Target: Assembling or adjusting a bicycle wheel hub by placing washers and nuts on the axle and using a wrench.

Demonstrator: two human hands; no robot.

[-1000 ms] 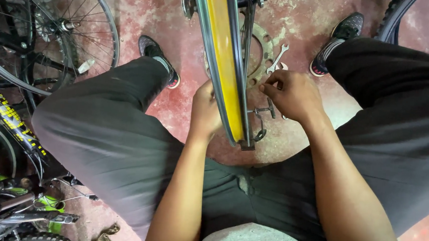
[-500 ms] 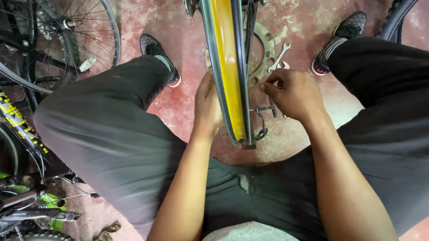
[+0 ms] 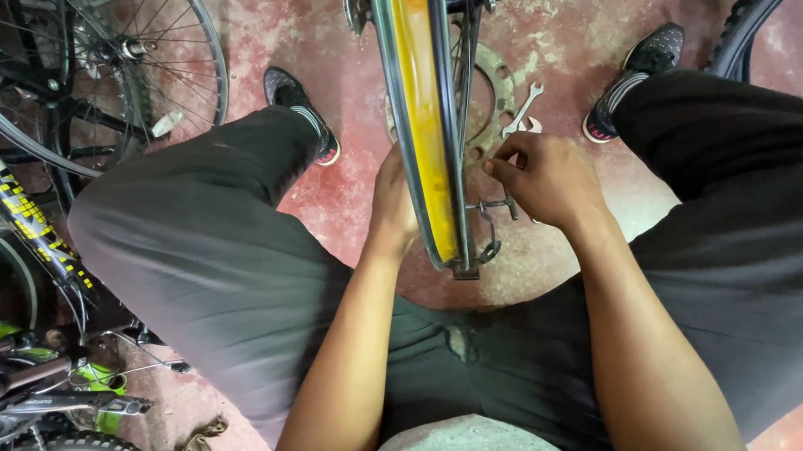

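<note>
1. The left hand (image 3: 394,197) lies mostly behind the yellow wheel rim (image 3: 417,115), its fingers hidden.
2. The rim runs off the top edge.
3. The right hand (image 3: 544,178) covers whatever its fingers pinch; too small to tell.
4. The wrench (image 3: 523,108) on the floor is partly hidden by the right hand.

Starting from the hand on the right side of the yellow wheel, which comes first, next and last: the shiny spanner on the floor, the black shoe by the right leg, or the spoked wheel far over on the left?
Measured from the right hand in the head view:
1. Small silver metal spanner, on the red floor just above the fingers.
2. Black sports shoe, farther up on the right.
3. Bare spoked bicycle wheel, far across on the left.
</note>
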